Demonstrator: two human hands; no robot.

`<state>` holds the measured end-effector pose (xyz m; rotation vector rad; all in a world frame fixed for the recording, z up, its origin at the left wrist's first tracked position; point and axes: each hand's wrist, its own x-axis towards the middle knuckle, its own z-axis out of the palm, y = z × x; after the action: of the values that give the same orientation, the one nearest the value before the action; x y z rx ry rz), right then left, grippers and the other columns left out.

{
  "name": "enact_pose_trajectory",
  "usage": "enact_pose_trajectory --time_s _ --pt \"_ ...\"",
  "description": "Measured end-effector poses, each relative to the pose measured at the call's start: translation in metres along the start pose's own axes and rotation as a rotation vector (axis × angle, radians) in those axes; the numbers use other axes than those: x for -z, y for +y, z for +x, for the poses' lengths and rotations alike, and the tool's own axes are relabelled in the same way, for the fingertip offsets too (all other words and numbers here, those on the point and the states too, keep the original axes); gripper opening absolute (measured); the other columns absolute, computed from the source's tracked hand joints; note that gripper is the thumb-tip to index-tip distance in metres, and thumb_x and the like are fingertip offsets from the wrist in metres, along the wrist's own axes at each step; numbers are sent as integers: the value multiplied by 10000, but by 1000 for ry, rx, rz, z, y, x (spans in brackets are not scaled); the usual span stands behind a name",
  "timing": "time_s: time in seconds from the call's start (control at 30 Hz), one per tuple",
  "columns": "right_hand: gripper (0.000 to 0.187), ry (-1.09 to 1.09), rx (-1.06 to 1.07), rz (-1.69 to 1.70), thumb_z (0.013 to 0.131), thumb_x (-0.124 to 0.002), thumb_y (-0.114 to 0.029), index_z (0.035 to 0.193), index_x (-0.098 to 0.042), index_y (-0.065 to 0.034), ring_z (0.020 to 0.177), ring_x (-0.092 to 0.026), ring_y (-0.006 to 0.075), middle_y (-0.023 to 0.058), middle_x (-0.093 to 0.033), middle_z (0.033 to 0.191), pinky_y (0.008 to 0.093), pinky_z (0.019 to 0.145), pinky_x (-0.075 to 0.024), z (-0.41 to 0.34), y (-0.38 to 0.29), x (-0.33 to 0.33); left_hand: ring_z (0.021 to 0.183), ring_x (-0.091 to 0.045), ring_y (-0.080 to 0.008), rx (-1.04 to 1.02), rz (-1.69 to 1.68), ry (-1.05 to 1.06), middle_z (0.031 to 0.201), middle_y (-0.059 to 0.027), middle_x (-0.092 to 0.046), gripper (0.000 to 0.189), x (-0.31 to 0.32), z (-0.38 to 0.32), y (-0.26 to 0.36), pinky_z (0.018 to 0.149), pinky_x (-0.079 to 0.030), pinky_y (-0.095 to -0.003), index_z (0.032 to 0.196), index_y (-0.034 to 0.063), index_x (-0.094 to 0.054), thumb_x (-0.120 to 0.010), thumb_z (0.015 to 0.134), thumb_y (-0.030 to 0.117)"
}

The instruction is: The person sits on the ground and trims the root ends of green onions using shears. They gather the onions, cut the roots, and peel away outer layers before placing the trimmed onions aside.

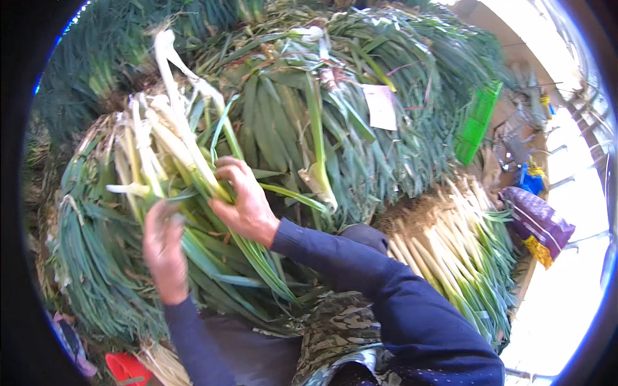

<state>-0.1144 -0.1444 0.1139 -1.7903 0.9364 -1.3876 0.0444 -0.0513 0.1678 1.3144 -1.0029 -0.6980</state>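
My right hand (pixel 245 205) has its fingers and thumb around the lower part of a long white leek stalk (pixel 186 125). The stalk's rooted end points up and away from me, over the pile. To the left, my left hand (pixel 166 253) is blurred, its thumb apart from its fingers, with nothing visible between them. Just beyond its fingertips lie loose leeks (pixel 145 159) with pale shafts and green leaves. Under both hands spread long green leaves (pixel 217 255). A single leek (pixel 318 169) rests to the right of my right hand, across the bundled greens.
Large heaps of leek leaves (pixel 410 120) rise ahead, bearing a paper tag (pixel 380 107). A green plastic crate (pixel 478 123) stands at the right. Stacked leeks (pixel 449 251) lie beside my right arm, near a purple bag (pixel 538 222). A red object (pixel 126 369) is at lower left.
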Motion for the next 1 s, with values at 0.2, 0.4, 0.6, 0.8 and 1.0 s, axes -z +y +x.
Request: enact_pose_trajectory --time_s 0.2,0.4,0.6,0.8,1.0 --pt "345 -329 122 -152 762 -835 -226 1050 -724 -72 1278 -544 387 136 -652 1232 478 1066 -484 -39 -15 17 771 -594 -95 111 -135 -96 882 -17 -650 180 -29 13 -56 698 -496 -253 1205 54 -608 -619 1044 134" --pt "772 -159 222 -273 702 -850 -207 1373 -538 11 1365 -467 401 230 -529 1431 472 1172 -380 81 0 56 551 -563 -127 260 -468 -268 714 -41 -591 206 -25 -4 -27 502 -470 -266 1170 53 -612 -592 1059 226" --pt "787 -163 336 -234 758 -759 -141 1448 -429 42 1206 -535 391 239 -596 1276 443 1077 -428 198 -26 -1 571 -582 -126 444 -725 -498 743 -38 -608 194 -48 -22 -17 528 -510 -281 1144 46 -606 -595 1051 216" --pt "223 -2 -73 724 926 -601 -74 1084 -733 11 711 -684 196 158 -712 826 368 691 -567 313 36 41 579 -563 -99 560 -783 -726 764 -14 -582 202 -51 -45 -15 527 -492 -257 1124 58 -570 -623 1050 240" --pt "445 -100 59 -774 879 -677 -494 1039 -757 -86 878 -721 307 161 -737 938 453 789 -580 251 38 -14 509 -550 -116 286 -698 -383 678 -16 -584 136 3 -25 9 472 -479 -257 1108 48 -607 -570 1053 167"
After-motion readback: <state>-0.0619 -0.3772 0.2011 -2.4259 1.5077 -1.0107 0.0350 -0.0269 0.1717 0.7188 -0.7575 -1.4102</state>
